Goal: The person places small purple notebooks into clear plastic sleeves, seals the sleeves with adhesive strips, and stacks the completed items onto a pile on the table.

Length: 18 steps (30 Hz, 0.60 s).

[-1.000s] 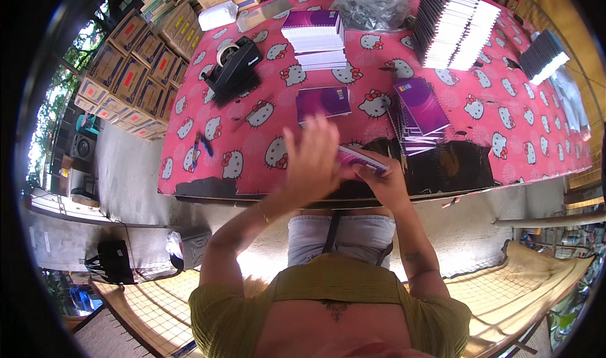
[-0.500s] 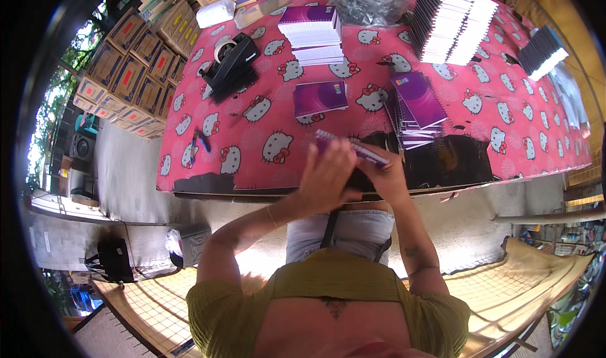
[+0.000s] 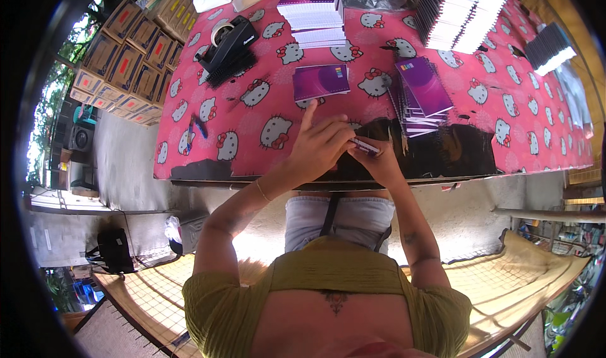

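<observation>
Near the table's front edge, I hold a small purple spiral notebook (image 3: pixel 366 146), seen almost edge-on and largely covered by my fingers. My right hand (image 3: pixel 381 164) grips its right end. My left hand (image 3: pixel 320 144) lies over the other end, forefinger raised and the other fingers bent across the notebook; what its thumb does is hidden. Just beyond my hands, a small pile of purple notebooks (image 3: pixel 320 84) lies flat. To the right is a fanned, uneven stack of purple notebooks (image 3: pixel 424 88).
A taller notebook stack (image 3: pixel 310 18) stands farther back, with a black tape dispenser (image 3: pixel 228 50) to its left. Large white-paged spiral stacks (image 3: pixel 461 14) and a smaller one (image 3: pixel 550 48) stand at right. A blue-handled tool (image 3: pixel 200 127) lies left. Cartons (image 3: pixel 126 58) are piled beyond the table.
The held notebook has turned and come closer in, so less of it shows. My left hand has shifted, its forefinger now lifted from the others. The view has tilted slightly.
</observation>
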Motion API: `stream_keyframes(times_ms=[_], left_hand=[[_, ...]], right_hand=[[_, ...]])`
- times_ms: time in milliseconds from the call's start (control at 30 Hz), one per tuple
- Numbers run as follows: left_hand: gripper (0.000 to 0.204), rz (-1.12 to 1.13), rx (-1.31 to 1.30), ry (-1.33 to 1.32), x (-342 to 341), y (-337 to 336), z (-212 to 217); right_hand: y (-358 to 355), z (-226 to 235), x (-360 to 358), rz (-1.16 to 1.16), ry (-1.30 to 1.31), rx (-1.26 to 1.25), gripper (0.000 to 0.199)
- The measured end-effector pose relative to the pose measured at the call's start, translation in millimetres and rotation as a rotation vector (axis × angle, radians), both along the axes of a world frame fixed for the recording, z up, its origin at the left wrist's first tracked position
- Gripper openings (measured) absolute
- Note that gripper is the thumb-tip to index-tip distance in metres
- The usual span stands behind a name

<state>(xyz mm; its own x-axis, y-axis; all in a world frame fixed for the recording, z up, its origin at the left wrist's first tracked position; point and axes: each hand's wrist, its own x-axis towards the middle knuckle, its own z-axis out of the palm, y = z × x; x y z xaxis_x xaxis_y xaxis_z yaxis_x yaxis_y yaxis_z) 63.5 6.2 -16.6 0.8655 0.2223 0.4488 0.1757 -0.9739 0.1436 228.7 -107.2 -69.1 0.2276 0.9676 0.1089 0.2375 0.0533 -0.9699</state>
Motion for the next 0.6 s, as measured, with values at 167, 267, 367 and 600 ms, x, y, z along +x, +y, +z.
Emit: stream_keyframes(times_ms=[167, 267, 367, 600], left_hand=[[0.078, 0.144, 0.068, 0.085, -16.2, -46.0, -29.6], [0.085, 0.148, 0.081, 0.096, -16.2, -47.3, -30.5], [0.085, 0.202, 0.1, 0.117, 7.6, -31.9, -1.8], [0.085, 0.215, 0.064, 0.039, 14.2, -28.3, -5.4]], right_hand=[[1.8, 4.1, -4.5, -0.036, -0.02, 0.194, 0.026], [2.4, 14.1, -5.6, -0.01, 0.042, 0.091, 0.026], [0.9, 4.9, -6.3, -0.007, 0.145, 0.042, 0.024], [13.0, 4.7, -1.1, 0.003, 0.044, 0.147, 0.021]])
